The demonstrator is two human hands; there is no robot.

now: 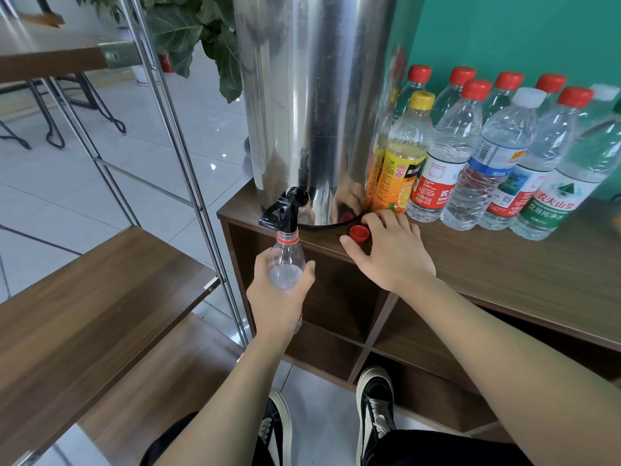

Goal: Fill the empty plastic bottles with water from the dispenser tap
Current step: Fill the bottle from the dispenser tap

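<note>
**Open bottle held under the black tap**

The clear plastic bottle (286, 260) is uncapped and held with its mouth right under the black tap (281, 210), out past the front edge of the tabletop (504, 260). A red ring sits round its neck, and some water shows inside. The left hand (277, 294) grips it round the body, fingers and thumb curled about the plastic, so the lower part is hidden behind the hand.

At 3 o'clock from the bottle's neck a red cap (359, 233) lies on the tabletop. The right hand (391, 250) rests flat just beside it, fingers spread wide and relaxed, holding nothing; whether the fingers actually touch the cap I cannot tell.

The tap juts from the foot of a tall steel dispenser (312, 105), which stands on the tabletop at 12 o'clock from the bottle. At 3 o'clock from the dispenser stands a crowd of capped bottles: an orange-labelled one with a yellow cap (403, 156) touching or almost touching the steel wall, then a row of clear water bottles (497, 149), most with red caps and a couple with white.

Below the tabletop are open wooden cubby shelves (339, 297). At 9 o'clock from the bottle runs a metal-framed rack with wooden boards (84, 287). A leafy plant (201, 38) shows behind the dispenser at 11 o'clock. Two black shoes (374, 412) stand on the floor at 6 o'clock.
</note>
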